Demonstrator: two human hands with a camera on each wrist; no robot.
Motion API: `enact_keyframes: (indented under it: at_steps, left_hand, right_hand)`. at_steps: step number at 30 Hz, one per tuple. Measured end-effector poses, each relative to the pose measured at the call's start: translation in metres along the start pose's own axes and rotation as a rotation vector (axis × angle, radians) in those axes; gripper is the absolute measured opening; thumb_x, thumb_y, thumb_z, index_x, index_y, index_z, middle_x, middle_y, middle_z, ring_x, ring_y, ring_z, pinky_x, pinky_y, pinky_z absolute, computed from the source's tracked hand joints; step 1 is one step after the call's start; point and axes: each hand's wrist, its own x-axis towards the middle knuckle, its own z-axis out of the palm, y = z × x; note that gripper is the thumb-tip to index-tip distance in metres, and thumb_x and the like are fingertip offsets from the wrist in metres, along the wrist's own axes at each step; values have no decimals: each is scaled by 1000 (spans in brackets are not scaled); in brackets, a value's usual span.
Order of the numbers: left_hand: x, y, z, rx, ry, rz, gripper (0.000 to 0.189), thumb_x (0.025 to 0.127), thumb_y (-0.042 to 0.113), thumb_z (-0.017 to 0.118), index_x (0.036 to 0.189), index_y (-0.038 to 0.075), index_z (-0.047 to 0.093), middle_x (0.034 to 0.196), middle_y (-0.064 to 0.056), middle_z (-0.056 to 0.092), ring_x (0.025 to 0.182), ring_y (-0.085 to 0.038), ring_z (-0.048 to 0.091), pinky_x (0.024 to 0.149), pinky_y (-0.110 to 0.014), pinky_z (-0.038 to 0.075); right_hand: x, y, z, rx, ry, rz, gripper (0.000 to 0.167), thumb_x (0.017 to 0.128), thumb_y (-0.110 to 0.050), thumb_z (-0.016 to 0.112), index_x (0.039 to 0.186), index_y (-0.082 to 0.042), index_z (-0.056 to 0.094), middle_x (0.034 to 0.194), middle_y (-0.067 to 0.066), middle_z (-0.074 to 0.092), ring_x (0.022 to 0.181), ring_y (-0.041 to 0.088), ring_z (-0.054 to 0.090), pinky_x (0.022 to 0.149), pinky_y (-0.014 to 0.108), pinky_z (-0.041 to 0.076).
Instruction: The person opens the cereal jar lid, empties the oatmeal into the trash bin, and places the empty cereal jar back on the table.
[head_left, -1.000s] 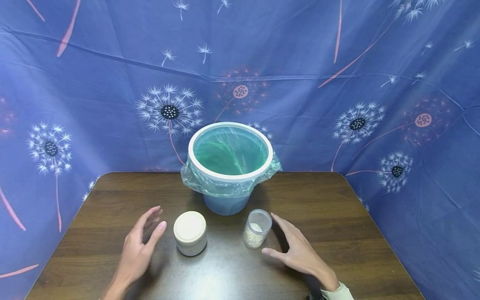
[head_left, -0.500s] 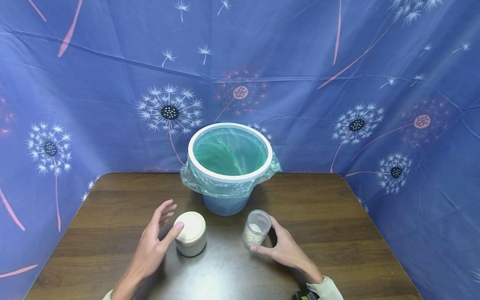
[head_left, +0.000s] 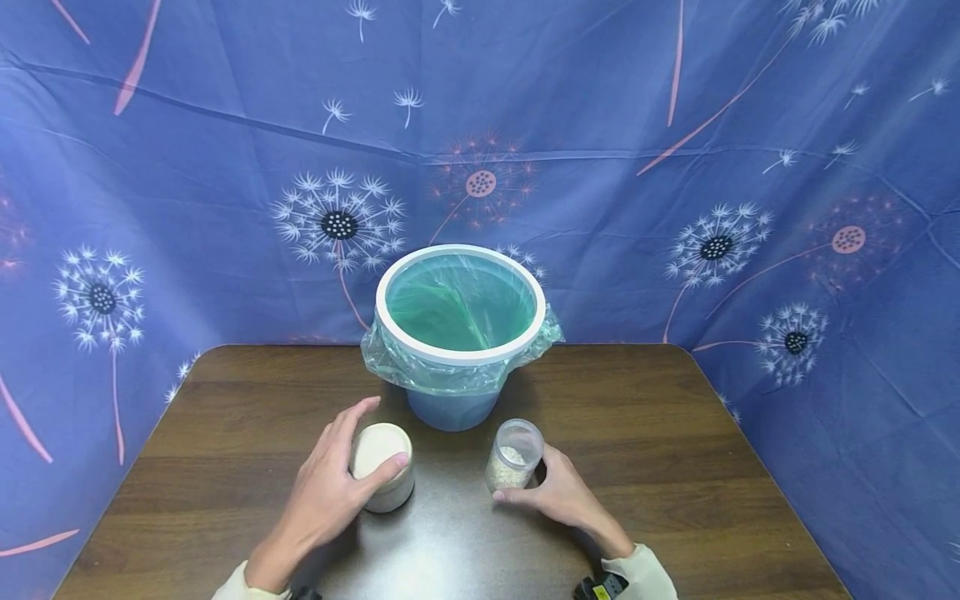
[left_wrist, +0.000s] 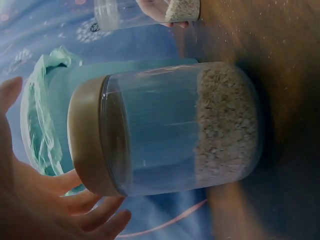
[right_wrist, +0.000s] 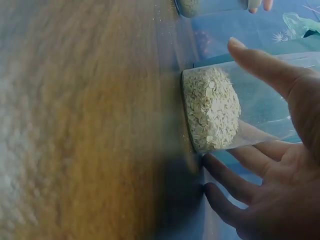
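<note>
A jar with a beige lid (head_left: 381,450) stands upright on the table; the left wrist view shows tan flakes (left_wrist: 227,125) in its lower part. My left hand (head_left: 326,483) is at its lid, with the thumb across the near side of the top and the fingers spread along the far left side. To the right stands a smaller clear jar (head_left: 516,450), part filled with pale oat-like flakes (right_wrist: 210,107). My right hand (head_left: 566,496) holds this jar from its right side, thumb in front and fingers behind.
Behind the two jars stands a blue bin (head_left: 453,410) with a white rim and a green plastic liner folded over it. The brown wooden table (head_left: 660,433) backs onto a blue dandelion-print cloth (head_left: 585,225).
My left hand has moved right, from beside the lidded jar to its lid. My right hand has closed in on the clear jar from the right. Both jars stay in place.
</note>
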Motion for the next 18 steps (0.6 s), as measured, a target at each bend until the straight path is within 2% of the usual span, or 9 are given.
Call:
enact_keyframes:
  at_steps: [3,9,14,18]
  left_hand:
    - [3,5,3,93,10,58,89,85,68,81,156,25,50,154,-1,56,136,-29,56,100,-62,49]
    - [7,13,8,195,3,184,92,80,79,77,151,24,56,152,0,57,138,-30,54,113,-56,43]
    - [9,17,14,242,-26,239,93,82,79,75,149,18,58,153,-2,56,143,-34,51,120,-55,36]
    - [8,19,18,271,-52,261,95,82,80,73,150,17,57,153,-4,55,146,-32,50,124,-53,32]
  right_hand:
    - [1,0,0,-1,-3,-14,71,75,-38,98,137,-18,68,123,-6,74,123,22,67,113,46,46]
    - [2,-1,1,-7,26,25,69,74,-37,99,135,-21,69,121,-8,74,122,19,66,112,41,46]
    - [1,0,0,-15,61,50,68,73,-37,100,132,-22,70,117,-10,74,117,15,67,110,40,47]
    - [0,0,-1,-11,67,46,67,73,-37,100,132,-22,70,117,-10,75,118,15,67,111,43,46]
